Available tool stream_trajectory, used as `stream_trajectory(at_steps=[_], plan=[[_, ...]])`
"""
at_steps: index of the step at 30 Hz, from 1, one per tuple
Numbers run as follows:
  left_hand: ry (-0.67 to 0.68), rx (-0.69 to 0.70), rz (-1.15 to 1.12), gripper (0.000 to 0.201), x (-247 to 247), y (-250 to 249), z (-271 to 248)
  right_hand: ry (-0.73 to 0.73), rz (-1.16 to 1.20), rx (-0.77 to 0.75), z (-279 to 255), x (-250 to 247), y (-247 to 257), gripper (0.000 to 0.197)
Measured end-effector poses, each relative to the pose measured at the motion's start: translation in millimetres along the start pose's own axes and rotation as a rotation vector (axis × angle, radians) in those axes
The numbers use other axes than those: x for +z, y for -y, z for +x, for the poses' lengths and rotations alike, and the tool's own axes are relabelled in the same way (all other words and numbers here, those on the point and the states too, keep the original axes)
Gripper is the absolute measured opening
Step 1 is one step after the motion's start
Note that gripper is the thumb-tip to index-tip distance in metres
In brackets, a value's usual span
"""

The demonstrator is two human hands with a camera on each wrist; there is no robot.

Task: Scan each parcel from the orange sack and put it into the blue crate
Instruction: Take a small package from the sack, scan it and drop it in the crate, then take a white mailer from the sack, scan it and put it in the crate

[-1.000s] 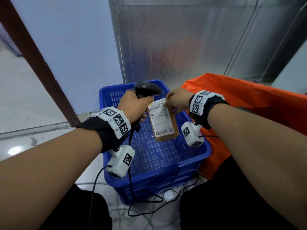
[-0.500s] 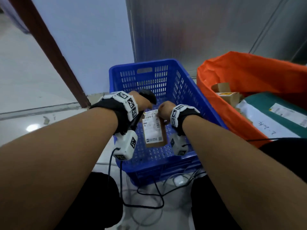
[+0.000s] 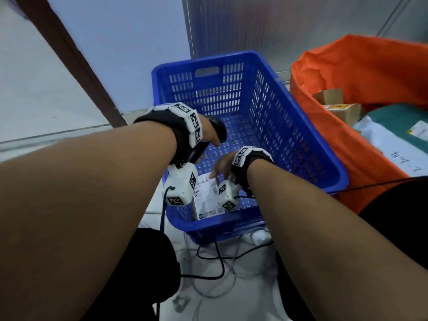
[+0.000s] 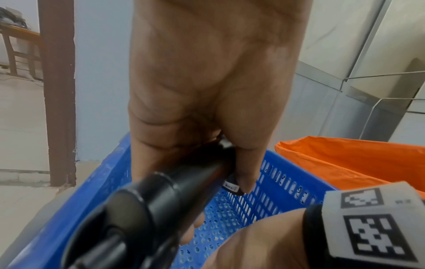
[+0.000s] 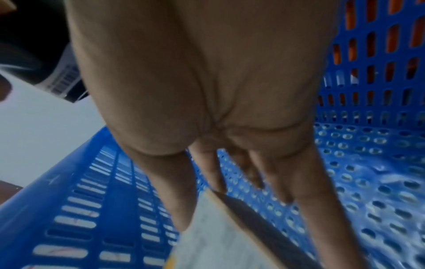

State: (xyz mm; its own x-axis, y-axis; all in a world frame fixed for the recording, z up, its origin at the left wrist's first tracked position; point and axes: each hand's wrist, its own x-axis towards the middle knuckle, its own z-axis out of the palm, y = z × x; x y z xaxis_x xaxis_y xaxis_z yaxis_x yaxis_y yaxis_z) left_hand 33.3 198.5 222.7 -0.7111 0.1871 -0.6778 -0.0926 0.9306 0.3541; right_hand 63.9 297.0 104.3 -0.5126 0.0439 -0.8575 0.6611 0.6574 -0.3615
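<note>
The blue crate (image 3: 301, 126) stands on the floor in front of me, with the orange sack (image 3: 347, 72) at its right. A brown parcel (image 3: 206, 202) with a white label stands on end in the crate's near left corner. My right hand (image 3: 220, 165) is over its top edge. In the right wrist view the thumb lies on the label side and the fingers (image 5: 260, 178) behind the parcel (image 5: 218, 242), pinching it loosely. My left hand (image 3: 209, 135) grips the black scanner (image 3: 217, 130) above the crate floor, just beyond the parcel; the scanner (image 4: 161, 200) fills the left wrist view.
Inside the sack lie cardboard boxes (image 3: 340, 110), a green mailer (image 3: 393, 121) and a white mailer (image 3: 389, 147). Black and white cables (image 3: 220, 262) trail over the floor between my knees. A brown door frame (image 3: 76, 61) stands at the left, a metal panel behind the crate.
Both hands have come down and toward me. The parcel, held up in front of the scanner a second ago, now stands low in the crate's near left corner.
</note>
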Motion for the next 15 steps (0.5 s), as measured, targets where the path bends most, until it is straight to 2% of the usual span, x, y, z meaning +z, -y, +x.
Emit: stream_trajectory(at_steps=[2, 7, 11, 15], plan=[[0.045, -0.051, -0.069, 0.036, 6.0, -3.4, 0.5, 0.012, 0.058, 0.059, -5.9, -0.9, -0.8, 0.076], [0.046, 0.007, -0.056, 0.037, 9.7, -13.4, -11.5, -0.093, 0.007, 0.075, -28.8, -27.3, -12.1, 0.083], [-0.021, 0.151, -0.246, 0.031, 12.7, -46.7, -27.8, -0.255, -0.017, -0.011, -85.0, -78.5, -23.7, 0.062], [-0.137, 0.336, -0.449, 0.029, 18.5, -105.9, -66.9, -0.480, -0.238, -0.105, -180.0, -147.3, -43.4, 0.042]])
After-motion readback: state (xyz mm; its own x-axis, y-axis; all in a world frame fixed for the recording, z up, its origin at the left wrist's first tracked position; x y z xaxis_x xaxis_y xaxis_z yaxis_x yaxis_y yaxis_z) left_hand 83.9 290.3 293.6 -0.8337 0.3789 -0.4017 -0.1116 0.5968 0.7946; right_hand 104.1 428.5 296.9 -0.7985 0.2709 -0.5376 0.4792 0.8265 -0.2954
